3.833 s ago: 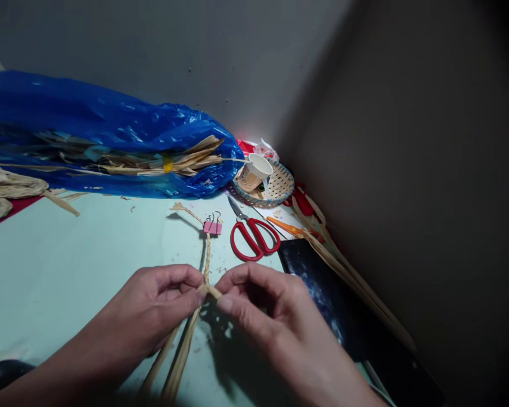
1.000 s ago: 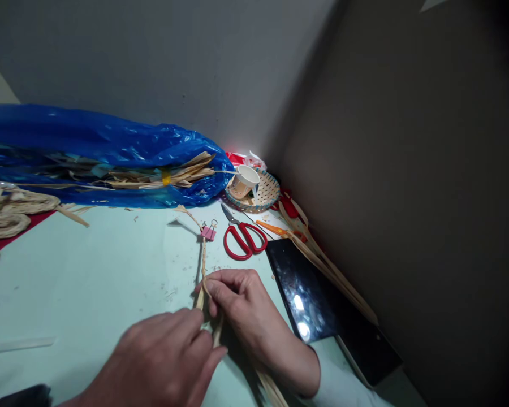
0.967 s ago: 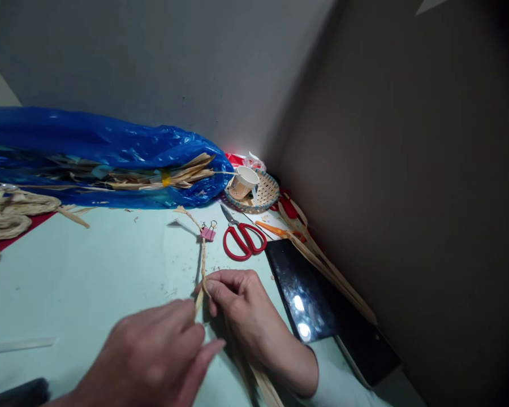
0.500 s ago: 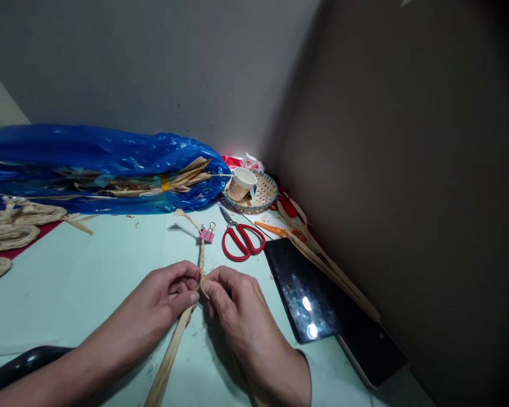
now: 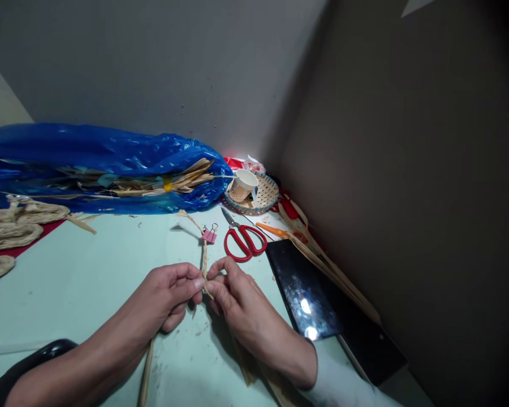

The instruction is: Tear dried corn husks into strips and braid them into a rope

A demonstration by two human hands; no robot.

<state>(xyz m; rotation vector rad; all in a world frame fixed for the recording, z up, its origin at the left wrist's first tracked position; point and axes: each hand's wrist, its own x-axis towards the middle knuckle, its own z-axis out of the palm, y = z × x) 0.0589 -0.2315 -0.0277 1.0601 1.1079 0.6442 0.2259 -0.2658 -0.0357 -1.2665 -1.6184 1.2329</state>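
Observation:
A thin braid of pale straw strips runs toward me, its far part gripped by a pink binder clip. At the braid's near end, the thumb and fingers of my left hand are pinched together on it. Close against it on the right, my right hand pinches a short bent strand of the same braid. A long loose straw strip trails below my left wrist, and more strips hang under my right hand. My fingers partly hide the crossing of the strands.
Red-handled scissors lie beyond my right hand, near orange scissors. To the right is a black tablet. A blue bag of straw, a woven basket with a paper cup, and braided coils lie farther back.
My left hand has turned, its fingers now curled more, and the long strip below it has swung left. Strips under my right hand show more. The view has shifted slightly.

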